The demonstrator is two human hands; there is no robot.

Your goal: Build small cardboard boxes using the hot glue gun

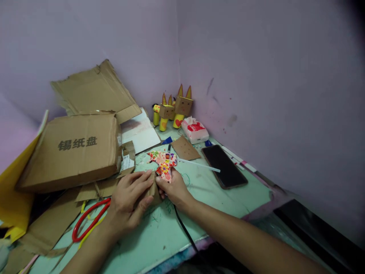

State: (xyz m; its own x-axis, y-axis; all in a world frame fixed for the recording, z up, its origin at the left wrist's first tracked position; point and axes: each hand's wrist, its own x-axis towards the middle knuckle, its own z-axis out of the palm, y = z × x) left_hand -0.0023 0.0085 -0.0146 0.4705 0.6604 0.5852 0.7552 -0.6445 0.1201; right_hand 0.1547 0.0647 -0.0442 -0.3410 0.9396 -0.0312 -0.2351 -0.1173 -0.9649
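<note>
My left hand (132, 201) is closed over a small folded piece of cardboard (154, 189), its fingers bent across the top and thumb along the near side. Beside it, my right hand (177, 189) grips the handle of a glue gun (164, 161) covered in a bright flower pattern. The nozzle points left, above the cardboard piece and apart from it. A pale glue stick (199, 164) juts from the gun's back toward the right. Below my right hand runs a black cord (185, 229). My right fingertips meet the cardboard's edge; their exact contact is partly hidden.
A cardboard box (76, 152) and loose cardboard sheets (94, 89) crowd the left, with red-handled scissors (76, 228) near my left wrist. Cardboard animal figures (182, 106), a tissue pack (195, 130) and a brown card (186, 147) stand behind. A phone (225, 166) lies right.
</note>
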